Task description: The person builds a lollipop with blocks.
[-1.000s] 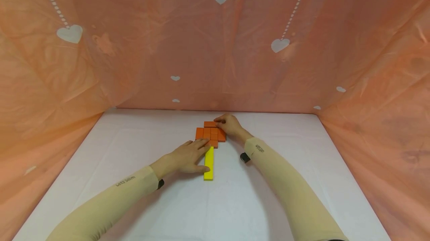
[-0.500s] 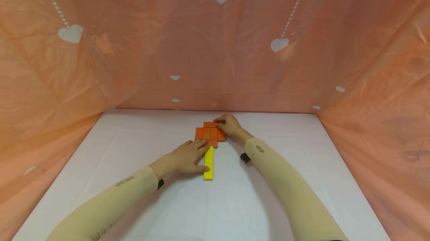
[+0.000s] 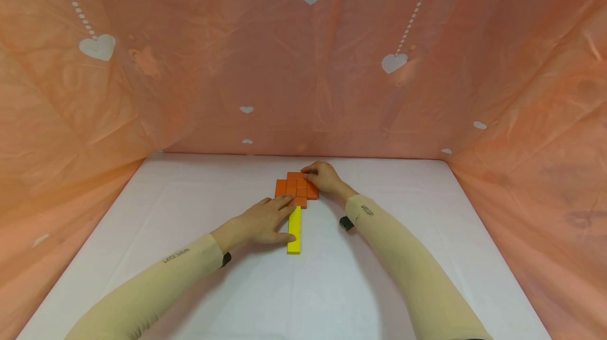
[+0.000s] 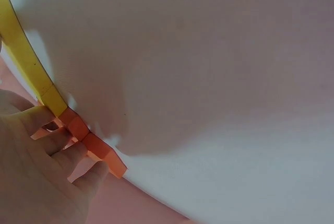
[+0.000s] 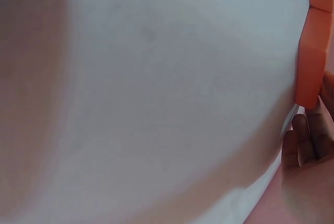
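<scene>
Several flat orange blocks (image 3: 291,188) lie close together on the white cloth, near its far side. From their front, a yellow bar (image 3: 294,229) runs toward me; the left wrist view shows a seam across it near the orange end. My left hand (image 3: 262,223) lies spread, its fingertips on the front left of the orange group and its thumb on the yellow bar. With thumb and forefinger, my right hand (image 3: 327,177) pinches the right end of the rearmost orange block (image 3: 295,175). Its other fingers are curled beside the group in the right wrist view (image 5: 308,145).
The white cloth (image 3: 213,182) covers the work surface. Behind it and along both sides hang pink-orange sheets (image 3: 355,113) printed with white hearts. Beige sleeves (image 3: 398,255) cover both forearms, with a small dark device (image 3: 346,223) under the right wrist.
</scene>
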`<state>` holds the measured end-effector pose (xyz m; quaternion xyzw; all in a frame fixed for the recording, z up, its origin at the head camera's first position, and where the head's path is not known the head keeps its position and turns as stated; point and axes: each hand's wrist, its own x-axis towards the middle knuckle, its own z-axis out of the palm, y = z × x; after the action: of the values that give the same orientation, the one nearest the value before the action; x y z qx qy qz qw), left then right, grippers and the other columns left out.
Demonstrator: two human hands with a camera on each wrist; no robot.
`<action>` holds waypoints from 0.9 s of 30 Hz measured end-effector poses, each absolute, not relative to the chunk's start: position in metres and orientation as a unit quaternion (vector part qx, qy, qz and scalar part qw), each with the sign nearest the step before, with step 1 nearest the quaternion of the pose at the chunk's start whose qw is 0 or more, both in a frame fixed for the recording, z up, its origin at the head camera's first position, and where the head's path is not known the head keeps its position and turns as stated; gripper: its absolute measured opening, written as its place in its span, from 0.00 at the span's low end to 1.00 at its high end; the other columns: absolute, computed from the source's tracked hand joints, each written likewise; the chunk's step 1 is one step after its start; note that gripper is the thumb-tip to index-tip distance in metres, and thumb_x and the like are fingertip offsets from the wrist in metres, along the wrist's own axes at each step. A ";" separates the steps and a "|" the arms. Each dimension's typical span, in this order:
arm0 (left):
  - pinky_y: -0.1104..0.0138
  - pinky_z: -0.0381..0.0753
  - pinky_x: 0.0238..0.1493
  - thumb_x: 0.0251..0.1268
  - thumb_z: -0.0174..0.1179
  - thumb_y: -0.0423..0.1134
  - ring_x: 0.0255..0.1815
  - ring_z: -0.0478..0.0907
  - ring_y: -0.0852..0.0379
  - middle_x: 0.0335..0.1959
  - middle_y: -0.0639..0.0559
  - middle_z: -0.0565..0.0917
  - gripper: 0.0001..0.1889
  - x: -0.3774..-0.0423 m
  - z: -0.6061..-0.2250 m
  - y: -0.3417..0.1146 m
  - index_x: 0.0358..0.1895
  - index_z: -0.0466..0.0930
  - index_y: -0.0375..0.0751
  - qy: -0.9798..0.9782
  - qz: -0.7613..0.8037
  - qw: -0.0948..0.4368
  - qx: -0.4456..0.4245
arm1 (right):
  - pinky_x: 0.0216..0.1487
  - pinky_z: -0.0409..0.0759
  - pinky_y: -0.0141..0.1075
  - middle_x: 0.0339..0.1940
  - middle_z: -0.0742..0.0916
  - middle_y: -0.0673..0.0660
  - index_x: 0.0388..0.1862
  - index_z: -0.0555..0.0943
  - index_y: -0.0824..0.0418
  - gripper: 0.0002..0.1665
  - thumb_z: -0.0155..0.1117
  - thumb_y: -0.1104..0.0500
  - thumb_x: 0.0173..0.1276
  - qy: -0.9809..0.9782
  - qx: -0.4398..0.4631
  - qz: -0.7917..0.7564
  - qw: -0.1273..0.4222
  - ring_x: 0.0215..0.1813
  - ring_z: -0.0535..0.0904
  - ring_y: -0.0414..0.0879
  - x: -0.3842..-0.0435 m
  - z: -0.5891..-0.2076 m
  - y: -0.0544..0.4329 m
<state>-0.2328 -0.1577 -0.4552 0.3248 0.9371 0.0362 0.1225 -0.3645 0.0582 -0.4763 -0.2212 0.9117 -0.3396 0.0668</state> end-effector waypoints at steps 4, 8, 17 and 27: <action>0.44 0.60 0.79 0.71 0.56 0.69 0.84 0.54 0.42 0.85 0.41 0.54 0.47 -0.233 -0.455 -0.158 0.82 0.60 0.40 0.937 0.033 0.122 0.324 | 0.71 0.75 0.49 0.63 0.85 0.63 0.63 0.85 0.63 0.18 0.60 0.59 0.80 0.913 -0.220 -0.337 0.069 0.67 0.78 0.57 -0.364 -0.476 0.058; 0.44 0.59 0.79 0.70 0.56 0.70 0.84 0.54 0.43 0.85 0.42 0.54 0.47 -0.233 -0.455 -0.158 0.82 0.60 0.40 0.937 0.029 0.118 0.326 | 0.71 0.75 0.49 0.63 0.85 0.63 0.62 0.85 0.63 0.18 0.60 0.59 0.80 0.913 -0.218 -0.337 0.067 0.67 0.79 0.57 -0.364 -0.475 0.058; 0.44 0.56 0.81 0.69 0.56 0.71 0.85 0.52 0.46 0.85 0.44 0.53 0.49 -0.234 -0.457 -0.159 0.82 0.59 0.41 0.939 0.023 0.114 0.323 | 0.70 0.76 0.48 0.62 0.85 0.63 0.62 0.85 0.64 0.18 0.60 0.60 0.80 0.912 -0.221 -0.338 0.068 0.66 0.79 0.57 -0.361 -0.472 0.058; 0.44 0.56 0.81 0.69 0.57 0.71 0.84 0.53 0.45 0.85 0.43 0.56 0.49 -0.234 -0.456 -0.159 0.82 0.59 0.42 0.939 0.032 0.107 0.324 | 0.70 0.76 0.48 0.62 0.85 0.63 0.64 0.84 0.65 0.19 0.61 0.60 0.80 0.909 -0.206 -0.354 0.077 0.66 0.79 0.57 -0.360 -0.471 0.055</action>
<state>-0.2340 -0.1592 -0.4564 0.3243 0.9393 0.0318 0.1071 -0.3604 0.0554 -0.4714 -0.2059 0.9091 -0.3537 0.0772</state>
